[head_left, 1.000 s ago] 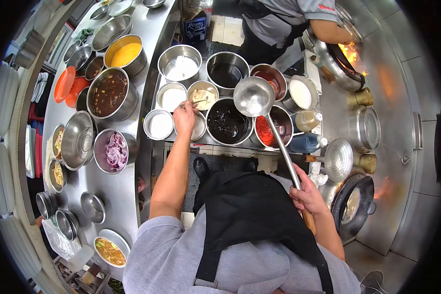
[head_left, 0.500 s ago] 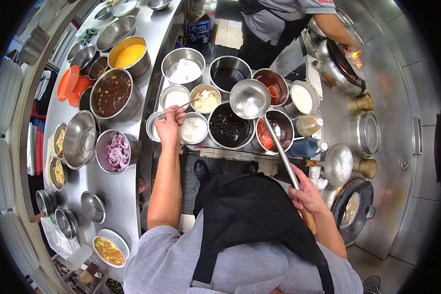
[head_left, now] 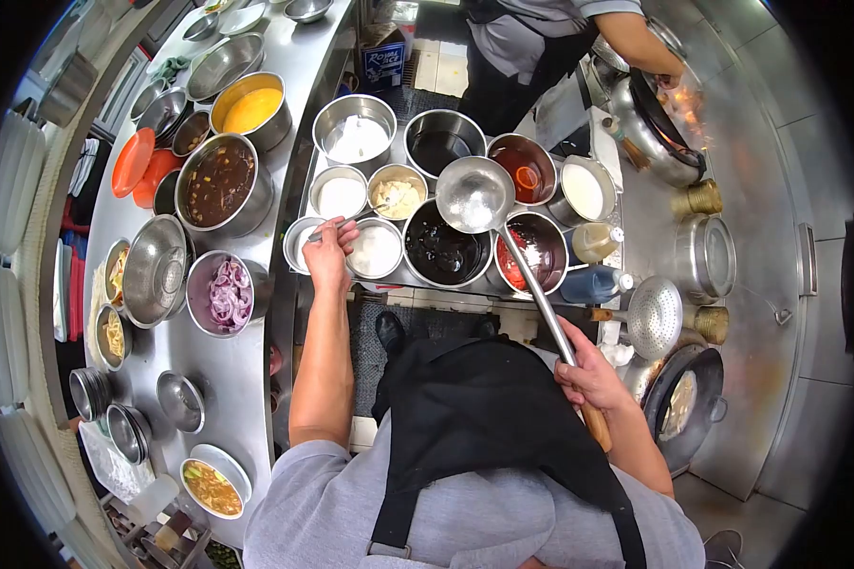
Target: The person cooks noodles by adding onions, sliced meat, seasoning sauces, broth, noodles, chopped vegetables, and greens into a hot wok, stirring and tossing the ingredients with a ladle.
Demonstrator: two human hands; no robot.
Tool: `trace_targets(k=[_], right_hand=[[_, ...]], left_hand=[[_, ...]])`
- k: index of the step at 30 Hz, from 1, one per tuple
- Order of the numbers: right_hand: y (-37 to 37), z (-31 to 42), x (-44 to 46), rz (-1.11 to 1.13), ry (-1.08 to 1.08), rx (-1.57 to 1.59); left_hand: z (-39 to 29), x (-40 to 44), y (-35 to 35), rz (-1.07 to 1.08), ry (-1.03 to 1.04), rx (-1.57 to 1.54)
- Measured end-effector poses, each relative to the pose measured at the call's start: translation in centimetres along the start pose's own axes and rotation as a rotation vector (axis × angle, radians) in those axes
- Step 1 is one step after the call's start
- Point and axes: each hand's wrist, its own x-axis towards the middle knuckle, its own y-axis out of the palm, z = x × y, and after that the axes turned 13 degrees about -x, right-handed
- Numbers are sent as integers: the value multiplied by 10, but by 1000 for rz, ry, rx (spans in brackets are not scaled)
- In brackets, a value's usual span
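1. Ideally, the ladle [head_left: 475, 194], gripped in the right hand [head_left: 586, 370] above the pots [head_left: 413, 245], should hang level.
2. The pale-paste tub [head_left: 396, 173] sits left of its bowl.
3. The spoon [head_left: 362, 214], pinched by the left hand [head_left: 327, 256], reaching that tub, wants light control.

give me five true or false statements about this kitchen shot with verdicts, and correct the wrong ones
1. The right hand holds the ladle. True.
2. The left hand is empty. False: the left hand holds a thin metal utensil.
3. The purple onion pieces are in a metal pot. True.
4. The apron on the camera wearer is white. False: the apron is black.
5. The ladle's bowl is sunk in the dark liquid. False: it is above the containers, overlapping their rims in the view.
6. Flames show at upper right, near the co-worker's hand. True.
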Motion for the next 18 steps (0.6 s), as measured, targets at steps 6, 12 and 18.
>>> trace_targets(k=[6,12,18], right_hand=[[2,-3,0,-2,6,-7],[8,7,7,77,-32,71],[7,0,-1,88,-74,129]], left_hand=[[-38,-31,26,125,117,-4],[-55,-61,54,252,595,563],[-45,-54,36,393,838,696]])
